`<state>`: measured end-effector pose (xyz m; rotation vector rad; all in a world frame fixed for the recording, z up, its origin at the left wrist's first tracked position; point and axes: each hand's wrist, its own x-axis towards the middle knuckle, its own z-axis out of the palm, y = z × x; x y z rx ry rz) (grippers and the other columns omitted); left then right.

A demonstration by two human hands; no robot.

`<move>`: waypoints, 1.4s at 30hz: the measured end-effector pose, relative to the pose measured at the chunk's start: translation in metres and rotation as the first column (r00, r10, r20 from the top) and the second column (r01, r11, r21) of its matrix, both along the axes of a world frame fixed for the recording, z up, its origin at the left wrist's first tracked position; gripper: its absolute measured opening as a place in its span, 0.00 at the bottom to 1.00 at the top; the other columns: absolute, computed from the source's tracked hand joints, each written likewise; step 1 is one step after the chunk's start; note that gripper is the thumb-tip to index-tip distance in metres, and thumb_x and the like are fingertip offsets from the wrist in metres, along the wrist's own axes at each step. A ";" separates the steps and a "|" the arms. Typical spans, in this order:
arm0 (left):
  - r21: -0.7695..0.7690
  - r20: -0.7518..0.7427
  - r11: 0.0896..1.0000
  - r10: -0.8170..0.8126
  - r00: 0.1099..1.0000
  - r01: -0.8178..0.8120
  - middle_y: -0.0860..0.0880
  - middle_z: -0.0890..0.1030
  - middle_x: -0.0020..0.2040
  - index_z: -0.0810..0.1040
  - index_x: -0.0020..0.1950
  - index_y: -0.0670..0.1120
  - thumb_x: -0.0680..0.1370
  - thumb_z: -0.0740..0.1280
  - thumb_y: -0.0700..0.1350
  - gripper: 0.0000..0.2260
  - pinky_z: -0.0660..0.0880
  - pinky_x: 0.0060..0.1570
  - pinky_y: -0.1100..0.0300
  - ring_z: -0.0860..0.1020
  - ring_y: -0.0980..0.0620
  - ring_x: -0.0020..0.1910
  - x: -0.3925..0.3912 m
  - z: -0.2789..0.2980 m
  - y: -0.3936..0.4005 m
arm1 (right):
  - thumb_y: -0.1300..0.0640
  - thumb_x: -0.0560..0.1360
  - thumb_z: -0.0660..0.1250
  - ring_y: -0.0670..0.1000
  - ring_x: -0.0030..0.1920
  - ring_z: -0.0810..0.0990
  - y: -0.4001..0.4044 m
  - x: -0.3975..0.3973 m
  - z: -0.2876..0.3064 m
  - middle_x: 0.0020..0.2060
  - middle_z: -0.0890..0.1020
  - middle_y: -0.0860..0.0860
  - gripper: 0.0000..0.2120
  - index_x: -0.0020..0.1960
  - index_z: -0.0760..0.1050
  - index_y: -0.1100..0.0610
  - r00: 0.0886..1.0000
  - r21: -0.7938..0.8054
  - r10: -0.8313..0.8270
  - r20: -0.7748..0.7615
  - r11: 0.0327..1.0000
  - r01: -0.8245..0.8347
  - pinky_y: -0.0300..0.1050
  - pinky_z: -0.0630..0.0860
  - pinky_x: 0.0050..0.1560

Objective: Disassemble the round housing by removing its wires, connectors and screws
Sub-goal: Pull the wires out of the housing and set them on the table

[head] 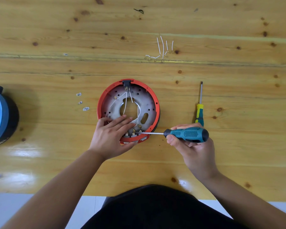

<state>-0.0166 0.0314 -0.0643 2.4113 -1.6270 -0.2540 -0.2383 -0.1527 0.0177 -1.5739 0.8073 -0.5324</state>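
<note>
The round housing (151,100) has a red rim and a grey inner plate, and lies flat on the wooden table. White wires (126,101) run from a black connector (127,82) at its far edge toward brass terminals (133,132) at its near edge. My left hand (111,134) rests flat on the plate's near left part, fingers straight, thumb against the near rim. My right hand (190,142) grips a teal and black screwdriver (186,134) held level, its tip at the brass terminals.
Several removed white wires (160,50) lie on the table beyond the housing. A second, thinner screwdriver (200,104) with a yellow and teal handle lies to the right. Small white labels (82,101) sit left of the housing. A blue and black round unit (0,114) is at the left edge.
</note>
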 end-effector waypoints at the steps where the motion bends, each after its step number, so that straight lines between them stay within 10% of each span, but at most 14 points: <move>1: -0.001 -0.003 1.000 0.012 1.000 -0.012 0.59 0.76 0.72 0.80 0.69 0.56 0.78 0.62 0.71 0.27 0.66 0.68 0.47 0.69 0.60 0.75 0.000 0.000 0.000 | 0.58 0.75 0.79 0.57 0.45 0.88 -0.002 0.001 0.001 0.49 0.86 0.51 0.08 0.51 0.82 0.52 1.000 0.017 -0.006 0.006 1.000 0.006 0.60 0.86 0.45; 28: 0.058 -0.009 0.997 -0.043 0.999 0.044 0.55 0.52 0.85 0.62 0.83 0.53 0.75 0.60 0.76 0.42 0.58 0.78 0.49 0.54 0.53 0.83 0.013 0.003 0.008 | 0.53 0.77 0.76 0.52 0.35 0.86 -0.028 0.035 0.020 0.33 0.86 0.52 0.10 0.44 0.83 0.60 0.991 0.013 0.048 -0.124 0.999 -0.046 0.48 0.84 0.42; 42: 0.037 0.029 0.999 0.008 1.000 -0.009 0.54 0.59 0.83 0.57 0.84 0.50 0.72 0.66 0.73 0.47 0.55 0.78 0.53 0.55 0.54 0.83 0.009 -0.002 0.006 | 0.48 0.76 0.77 0.51 0.40 0.86 -0.017 0.042 0.019 0.38 0.86 0.50 0.14 0.41 0.83 0.59 0.983 -0.233 0.119 -0.142 0.961 -0.150 0.51 0.81 0.40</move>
